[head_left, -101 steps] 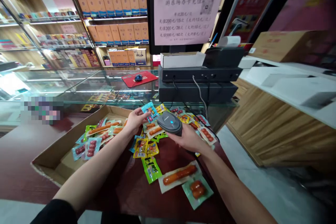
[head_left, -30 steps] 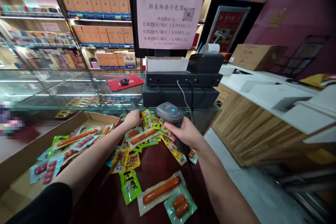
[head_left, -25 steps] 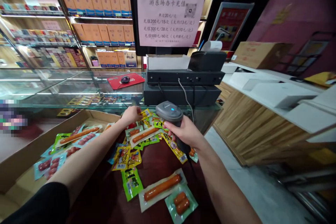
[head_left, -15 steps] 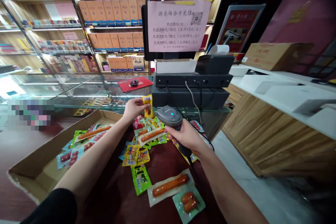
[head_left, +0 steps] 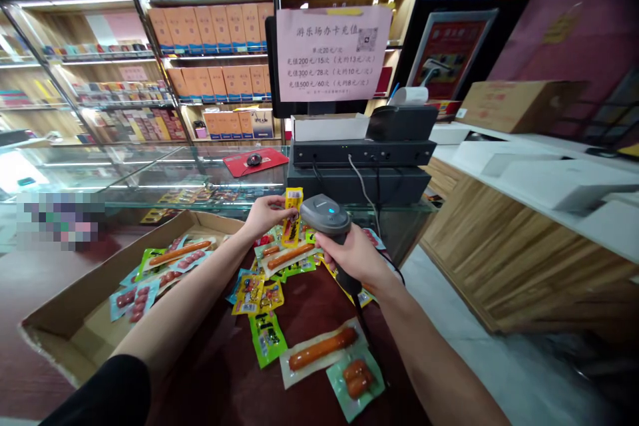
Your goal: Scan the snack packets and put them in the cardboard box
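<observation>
"When the left hand (head_left: 268,216) holds the yellow packet (head_left: 291,234) like that, could it drop?"

"Maybe. Its thumb and fingers are pinched together on the packet's middle, so the top and bottom can flop. The packet stands almost straight up, over the heap of packets (head_left: 290,256) near the far edge of the desk (head_left: 214,373). It looks slick. If the pinch gets weak, I think it might fall and get lost, because more yellow ones lie down there."

"And the right hand (head_left: 354,256)?"

"Its fingers are curled round the handle of the gray scanner (head_left: 324,213). Some fingers are hidden, so I can't tell how tight they are. The scanner's nose is just beside the packet. I can't see if they touch."

"What if it bumps?"

"One little knock could push the packet out of the pinch. The nose hangs over other packets too, so it might see the wrong one."

"Is the black cord (head_left: 363,323) bad?"

"It runs down from the handle, by the long sausage pack (head_left: 322,349) and the small sausage pack (head_left: 357,379). If the cord gets tugged, it could drag the small one toward the near edge, I guess."
</observation>
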Action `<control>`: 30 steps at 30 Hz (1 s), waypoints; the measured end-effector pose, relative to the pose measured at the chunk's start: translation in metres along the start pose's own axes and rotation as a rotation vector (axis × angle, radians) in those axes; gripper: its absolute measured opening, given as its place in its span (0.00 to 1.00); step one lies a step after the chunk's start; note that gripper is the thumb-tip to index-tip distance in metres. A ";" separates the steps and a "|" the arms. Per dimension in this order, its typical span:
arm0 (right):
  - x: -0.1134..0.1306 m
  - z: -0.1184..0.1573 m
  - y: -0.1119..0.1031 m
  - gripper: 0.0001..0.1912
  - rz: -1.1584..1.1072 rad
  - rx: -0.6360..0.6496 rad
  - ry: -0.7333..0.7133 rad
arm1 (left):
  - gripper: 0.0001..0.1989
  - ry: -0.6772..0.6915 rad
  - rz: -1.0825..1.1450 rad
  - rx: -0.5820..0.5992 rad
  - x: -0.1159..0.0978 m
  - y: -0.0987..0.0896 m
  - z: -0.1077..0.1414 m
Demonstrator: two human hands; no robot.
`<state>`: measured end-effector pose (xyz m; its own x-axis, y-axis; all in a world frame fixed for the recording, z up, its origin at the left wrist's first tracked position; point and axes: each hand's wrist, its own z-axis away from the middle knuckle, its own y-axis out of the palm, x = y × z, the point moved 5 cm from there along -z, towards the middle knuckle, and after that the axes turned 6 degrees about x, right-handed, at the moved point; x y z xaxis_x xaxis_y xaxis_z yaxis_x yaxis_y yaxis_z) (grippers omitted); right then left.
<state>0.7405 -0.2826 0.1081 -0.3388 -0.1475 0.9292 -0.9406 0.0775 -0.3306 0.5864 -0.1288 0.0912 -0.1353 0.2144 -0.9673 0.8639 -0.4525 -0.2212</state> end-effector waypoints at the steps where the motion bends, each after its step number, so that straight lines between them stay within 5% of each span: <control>1: 0.000 0.000 0.000 0.12 -0.005 0.000 0.009 | 0.22 0.006 -0.009 0.025 -0.001 0.001 0.000; 6: 0.003 0.002 -0.001 0.12 -0.044 0.001 0.020 | 0.22 0.040 -0.054 0.118 0.001 0.004 -0.002; 14: 0.004 0.002 0.000 0.14 0.002 0.035 -0.017 | 0.23 0.003 -0.062 0.053 -0.012 -0.012 0.009; 19: 0.003 0.004 0.008 0.14 -0.050 0.048 0.018 | 0.27 -0.019 -0.144 -0.117 -0.047 -0.089 0.048; 25: 0.000 0.003 0.019 0.13 0.000 0.102 0.009 | 0.31 -0.108 -0.334 -0.375 -0.076 -0.198 0.130; 27: -0.004 0.002 0.021 0.14 0.011 0.100 0.014 | 0.33 -0.128 -0.358 -0.434 -0.080 -0.215 0.149; 30: -0.006 0.002 0.022 0.14 -0.001 0.097 0.017 | 0.32 -0.137 -0.365 -0.432 -0.079 -0.216 0.154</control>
<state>0.7222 -0.2817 0.0952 -0.3381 -0.1306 0.9320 -0.9391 -0.0184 -0.3432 0.3359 -0.1813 0.1962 -0.4980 0.1628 -0.8517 0.8653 0.0295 -0.5003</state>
